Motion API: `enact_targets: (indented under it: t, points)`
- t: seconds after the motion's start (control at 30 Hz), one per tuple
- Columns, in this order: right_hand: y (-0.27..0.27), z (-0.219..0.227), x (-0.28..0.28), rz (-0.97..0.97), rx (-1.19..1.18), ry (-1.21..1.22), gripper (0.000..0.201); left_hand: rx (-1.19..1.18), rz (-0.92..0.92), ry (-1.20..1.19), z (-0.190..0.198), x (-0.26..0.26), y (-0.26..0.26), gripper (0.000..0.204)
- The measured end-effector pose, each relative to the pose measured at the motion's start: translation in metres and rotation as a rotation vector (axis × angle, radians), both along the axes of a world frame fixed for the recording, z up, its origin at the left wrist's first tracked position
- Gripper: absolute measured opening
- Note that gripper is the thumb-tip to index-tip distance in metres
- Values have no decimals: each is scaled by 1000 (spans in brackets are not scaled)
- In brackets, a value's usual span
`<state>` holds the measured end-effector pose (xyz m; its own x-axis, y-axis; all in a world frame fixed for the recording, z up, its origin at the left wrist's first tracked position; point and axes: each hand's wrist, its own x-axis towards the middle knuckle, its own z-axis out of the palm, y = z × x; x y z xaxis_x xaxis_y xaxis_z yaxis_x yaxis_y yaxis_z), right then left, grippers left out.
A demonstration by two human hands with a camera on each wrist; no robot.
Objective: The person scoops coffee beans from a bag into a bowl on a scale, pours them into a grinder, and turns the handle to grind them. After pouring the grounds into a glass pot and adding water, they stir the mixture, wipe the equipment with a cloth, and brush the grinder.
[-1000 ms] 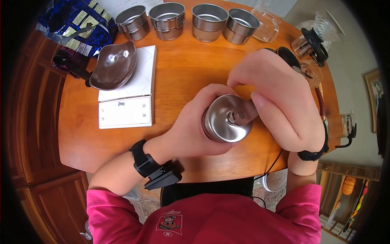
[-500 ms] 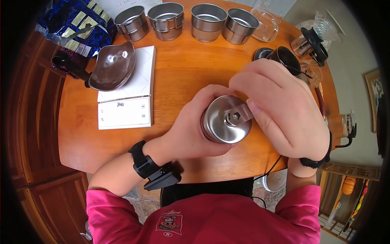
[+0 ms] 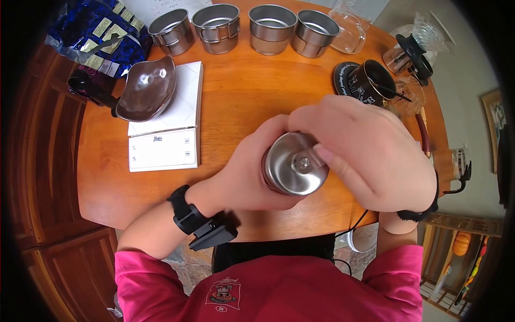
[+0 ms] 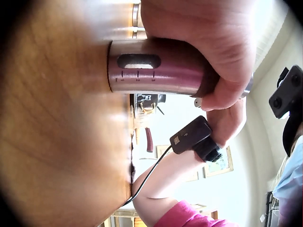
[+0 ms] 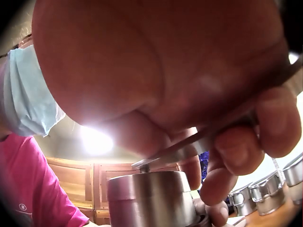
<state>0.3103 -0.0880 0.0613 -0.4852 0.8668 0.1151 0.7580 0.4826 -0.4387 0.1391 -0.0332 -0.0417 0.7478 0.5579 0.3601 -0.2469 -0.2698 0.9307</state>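
Cylinder: the metal cylinder is seen upright on the table, near its front edge; it is judged stiff, rather heavy and slippery, best held round the middle.
Left hand: the left hand is clamped round the cylinder.
Right hand: the crank is gripped by the right hand, close beside the left; its outer end seems the best hold.
Sides: more room is offered towards the metal cups; the black cup could be knocked by a wide swing.
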Motion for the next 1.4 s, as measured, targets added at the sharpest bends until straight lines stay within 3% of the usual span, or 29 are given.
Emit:
enact_targets:
  t: [0.07,0.2,0.27,0.47,0.67,0.77,1.03,1.17,1.3,1.4]
  points:
    - [-4,3,-5,-4,69,-162,37,-5,-29,23,1,-2,2,67]
    - [-4,-1,-4,-3,85,-100,41,-30,-55,65,3,-4,2,67]
    - [-4,0,-4,-14,-12,-63,38,-32,-54,53,1,-3,2,67]
    - [-4,1,-2,-46,31,-95,28,-66,-58,32,0,-2,2,69]
    - [-9,11,1,-103,153,-215,32,-24,-64,-24,-3,-1,3,65]
    - [-9,17,19,-127,74,-141,35,-24,-82,9,-4,-3,4,66]
    - [10,20,47,117,-32,-48,22,-47,25,77,-1,-2,0,63]
    - [4,19,44,106,-60,-27,21,-34,109,102,3,-1,-3,62]
    - [-21,20,17,-115,-27,-149,22,107,285,74,-2,4,0,57]
    - [-43,14,-20,-405,123,-454,24,83,399,64,-7,10,0,54]
